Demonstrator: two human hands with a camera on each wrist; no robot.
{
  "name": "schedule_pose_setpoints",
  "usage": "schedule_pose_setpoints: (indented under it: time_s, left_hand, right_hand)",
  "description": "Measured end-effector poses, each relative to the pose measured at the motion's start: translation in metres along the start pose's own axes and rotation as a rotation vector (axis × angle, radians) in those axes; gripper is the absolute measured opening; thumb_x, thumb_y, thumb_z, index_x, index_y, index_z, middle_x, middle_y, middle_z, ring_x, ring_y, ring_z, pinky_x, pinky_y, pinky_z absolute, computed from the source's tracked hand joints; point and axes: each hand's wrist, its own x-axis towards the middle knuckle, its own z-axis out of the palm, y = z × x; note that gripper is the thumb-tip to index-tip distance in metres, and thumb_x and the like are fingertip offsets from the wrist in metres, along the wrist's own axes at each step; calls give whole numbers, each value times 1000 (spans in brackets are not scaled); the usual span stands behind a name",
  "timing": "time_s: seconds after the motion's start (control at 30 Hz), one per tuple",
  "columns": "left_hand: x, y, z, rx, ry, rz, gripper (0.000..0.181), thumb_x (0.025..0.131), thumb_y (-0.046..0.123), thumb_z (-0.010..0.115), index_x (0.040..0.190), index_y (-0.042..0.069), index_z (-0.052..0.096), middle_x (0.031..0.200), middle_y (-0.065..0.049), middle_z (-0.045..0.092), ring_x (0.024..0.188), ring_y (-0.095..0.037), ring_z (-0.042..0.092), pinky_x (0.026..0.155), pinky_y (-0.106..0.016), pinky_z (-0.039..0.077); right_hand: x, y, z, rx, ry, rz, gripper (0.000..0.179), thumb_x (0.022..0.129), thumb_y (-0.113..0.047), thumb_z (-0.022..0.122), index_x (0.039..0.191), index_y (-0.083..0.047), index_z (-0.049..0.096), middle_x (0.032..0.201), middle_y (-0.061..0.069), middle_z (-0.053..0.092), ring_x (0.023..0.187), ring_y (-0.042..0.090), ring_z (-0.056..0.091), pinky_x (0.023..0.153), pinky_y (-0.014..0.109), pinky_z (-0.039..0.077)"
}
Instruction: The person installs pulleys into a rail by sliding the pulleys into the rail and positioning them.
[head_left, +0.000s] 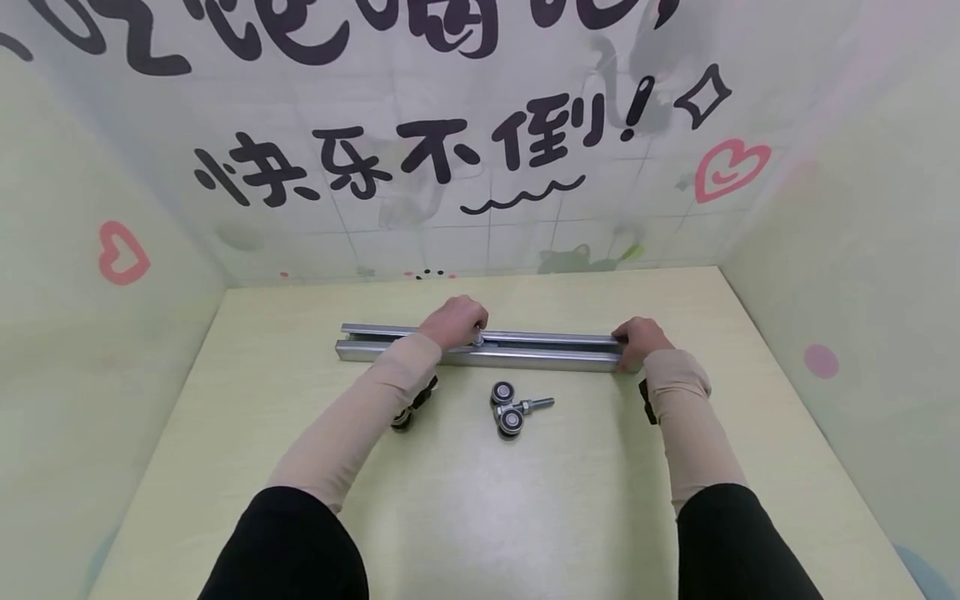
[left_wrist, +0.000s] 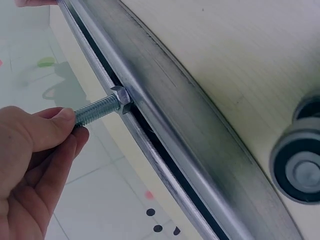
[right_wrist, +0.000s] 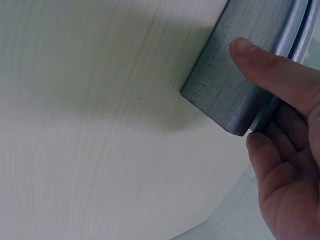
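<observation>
A long silver metal channel (head_left: 540, 360) lies across the table, its lengthwise slot facing up. From the slot rises a threaded bolt (left_wrist: 97, 110) with a hex nut (left_wrist: 121, 99) right at the slot's lips; what lies below is hidden inside. My left hand (head_left: 453, 321) pinches the bolt's free end between thumb and fingers. At the channel's right end, my right hand (head_left: 641, 340) grips it, thumb (right_wrist: 260, 65) laid on the near side wall and fingers curled at the far side. Nearer me sits a roller trolley (head_left: 510, 412) with wheels and a threaded stud.
Beneath my left forearm, a black-rimmed wheel (head_left: 401, 419) shows partly. The left wrist view catches a roller wheel (left_wrist: 302, 169) beside the channel. Printed panels (head_left: 847, 250) enclose the pale wooden table (head_left: 585, 500) at the back and both sides.
</observation>
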Motion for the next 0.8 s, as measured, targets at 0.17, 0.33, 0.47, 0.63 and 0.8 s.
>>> schedule_pose_setpoints:
  time_s: [0.17,0.33,0.47,0.63,0.8]
  left_hand:
    - [-5,-5,-2,-11,-3,-9,18,77,-9,56,86,0,69,84,-11,68,81,-23,64,74,-28,53]
    - [-12,-12,-5,-12,-1,-17,17,77,-9,57,86,0,69,85,-12,68,82,-24,64,75,-28,53]
    - [-17,-18,-6,-6,-8,-27,15,77,-7,59,86,0,69,85,-12,68,82,-24,64,76,-28,53]
    - [-24,-25,-8,10,-7,-32,14,78,-7,59,85,0,69,84,-12,68,81,-24,64,75,-30,53]
    - [-29,-29,-11,19,-5,-38,14,79,-8,59,85,0,69,84,-12,68,81,-24,64,75,-31,53]
  right_hand:
    - [2,1,0,-2,-1,6,69,49,-2,83,114,6,58,111,23,60,102,34,53,94,46,41]
    - [3,1,1,-1,-6,7,70,49,-2,83,114,6,58,111,23,60,102,34,53,93,46,41]
    - [4,2,2,14,-10,14,69,49,-2,82,114,6,58,112,23,59,103,35,52,94,47,40]
    - [5,3,2,27,-13,20,68,51,-2,80,114,5,59,115,24,57,105,37,51,94,49,39]
    - [4,1,0,22,-20,21,69,51,-2,81,115,5,58,117,25,56,106,38,50,95,49,39]
